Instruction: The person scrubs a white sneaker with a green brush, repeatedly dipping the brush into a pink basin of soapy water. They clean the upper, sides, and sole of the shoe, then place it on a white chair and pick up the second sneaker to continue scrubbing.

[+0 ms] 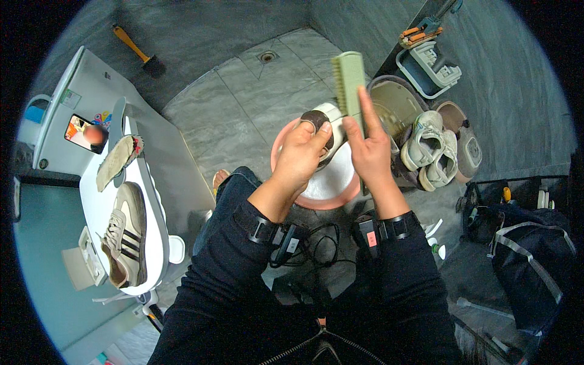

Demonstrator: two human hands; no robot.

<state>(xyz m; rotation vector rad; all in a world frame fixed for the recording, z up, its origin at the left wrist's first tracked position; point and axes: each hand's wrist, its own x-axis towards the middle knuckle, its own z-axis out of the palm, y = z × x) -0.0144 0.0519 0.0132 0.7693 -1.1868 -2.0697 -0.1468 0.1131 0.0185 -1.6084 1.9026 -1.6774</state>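
Observation:
My left hand (pixel 301 150) grips a white shoe with dark brown patches (pixel 331 118) above a pink-rimmed basin (pixel 315 204) whose inside looks white. In my right hand (pixel 369 146) is a pale green scrubbing brush (pixel 352 84), held upright with its bristles facing left, close beside the shoe. Whether the bristles touch the shoe I cannot tell. Part of the shoe is hidden behind my left fingers.
At left, a sneaker with dark stripes (pixel 130 237) and an insole (pixel 114 164) lie on a white board (pixel 157 214). Pale sneakers (pixel 422 141) rest by a bucket (pixel 394 98) at right. Cables (pixel 326 246) run below the basin. A black bag (pixel 524 269) stands lower right.

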